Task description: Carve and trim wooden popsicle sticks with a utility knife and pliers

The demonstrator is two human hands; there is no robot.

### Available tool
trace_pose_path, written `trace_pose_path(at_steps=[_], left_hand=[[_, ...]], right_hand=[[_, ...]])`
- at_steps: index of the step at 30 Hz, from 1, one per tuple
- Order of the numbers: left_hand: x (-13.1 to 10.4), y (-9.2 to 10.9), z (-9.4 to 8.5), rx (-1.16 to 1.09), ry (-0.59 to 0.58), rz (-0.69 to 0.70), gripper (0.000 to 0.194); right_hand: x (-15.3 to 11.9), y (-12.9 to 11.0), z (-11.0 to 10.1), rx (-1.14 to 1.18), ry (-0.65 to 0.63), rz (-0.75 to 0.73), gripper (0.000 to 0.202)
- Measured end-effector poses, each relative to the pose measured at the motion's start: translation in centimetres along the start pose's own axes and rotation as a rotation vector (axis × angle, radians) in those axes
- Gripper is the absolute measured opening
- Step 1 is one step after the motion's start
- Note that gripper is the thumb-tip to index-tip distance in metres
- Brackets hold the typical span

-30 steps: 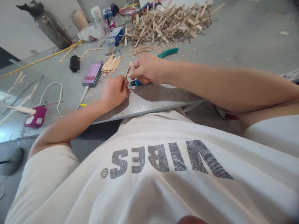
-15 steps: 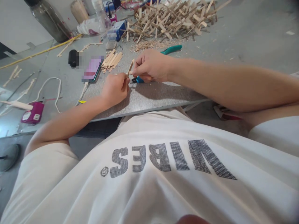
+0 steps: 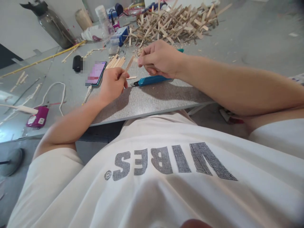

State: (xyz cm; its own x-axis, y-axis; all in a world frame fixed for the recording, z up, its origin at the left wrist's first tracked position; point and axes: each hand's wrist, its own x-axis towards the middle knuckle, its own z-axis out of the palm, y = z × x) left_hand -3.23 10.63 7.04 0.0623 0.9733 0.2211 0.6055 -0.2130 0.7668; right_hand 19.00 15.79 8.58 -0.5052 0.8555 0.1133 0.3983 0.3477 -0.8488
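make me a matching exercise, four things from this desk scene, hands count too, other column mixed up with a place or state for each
1. left hand
2. phone
3. heap of sticks
4. water bottle

a. plugged into a white cable
b. dark, at the back left
c. holding a wooden stick
d. beyond the right hand

Pairs: 1-c, 2-a, 3-d, 4-b

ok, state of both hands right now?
Left hand: closed, holding a wooden stick.
Right hand: fingers pinched shut; can't tell whether they grip anything small.
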Motion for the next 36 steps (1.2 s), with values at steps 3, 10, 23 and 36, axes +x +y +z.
trace_pose_path(at_steps=[3,10,23,36], left_hand=[[0.1,0.1,-0.3,-0.081,-0.035,-0.056,0.032],[0.1,0.8,-0.9,0.004,-0.304,-0.095,0.034],[0.6,0.7,-2.8,0.266,-0.705,-0.092,0.022],[0.4,0.8,-2.6,0.245,-0.722,-0.155,0.032]], right_hand=[[-0.6,-0.3,-1.0,-0.195,0.059,-0.046,0.050],[-0.7,0.8,-1.9,-0.688,0.031,-0.302,0.050],[-2.5,0.7,0.1,-0.885,-0.279,-0.417,0.018],[-3.2,0.3,2.3,-0.861,-0.243,-0.327,0.024]])
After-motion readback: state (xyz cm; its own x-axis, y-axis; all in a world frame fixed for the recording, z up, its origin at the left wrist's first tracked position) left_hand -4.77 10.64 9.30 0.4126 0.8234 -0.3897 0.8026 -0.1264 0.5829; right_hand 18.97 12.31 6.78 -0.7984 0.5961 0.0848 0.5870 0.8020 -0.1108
